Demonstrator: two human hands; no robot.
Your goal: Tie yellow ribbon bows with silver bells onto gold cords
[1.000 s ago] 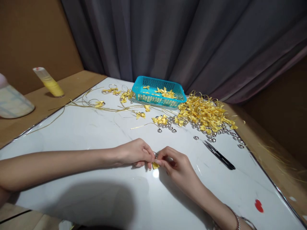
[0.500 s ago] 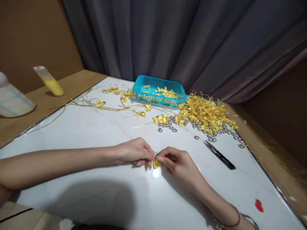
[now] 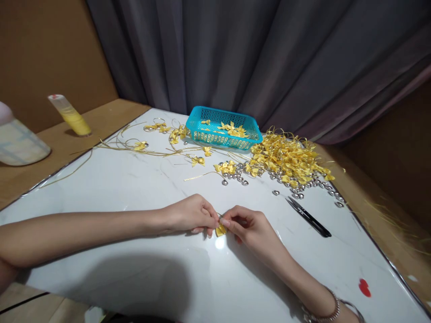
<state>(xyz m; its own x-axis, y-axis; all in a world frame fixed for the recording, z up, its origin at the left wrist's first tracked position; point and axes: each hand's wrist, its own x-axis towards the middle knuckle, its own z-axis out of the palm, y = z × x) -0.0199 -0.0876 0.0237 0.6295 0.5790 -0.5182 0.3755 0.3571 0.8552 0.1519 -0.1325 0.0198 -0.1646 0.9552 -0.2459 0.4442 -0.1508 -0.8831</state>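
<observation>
Between my fingertips is a small yellow ribbon bow (image 3: 221, 230), low over the white table, with a thin cord loop at its top. My left hand (image 3: 195, 214) is closed in a pinch on the bow's left side. From the right, my right hand (image 3: 247, 224) pinches it too, thumb and forefinger pressed together. Both hands' tips almost meet, and they hide much of the bow. Black-handled thread snips (image 3: 309, 218) lie to the right of my right hand.
A turquoise basket (image 3: 224, 142) with yellow bows stands at the back. Beside it is a heap of yellow bows (image 3: 286, 157), with silver beads (image 3: 298, 196) in front. Gold cords (image 3: 151, 152) lie at the back left, near a yellow thread spool (image 3: 74, 117). A red piece (image 3: 364, 287) lies front right.
My left fingers have shifted very slightly toward the right hand at the bow. The right hand stays almost still.
</observation>
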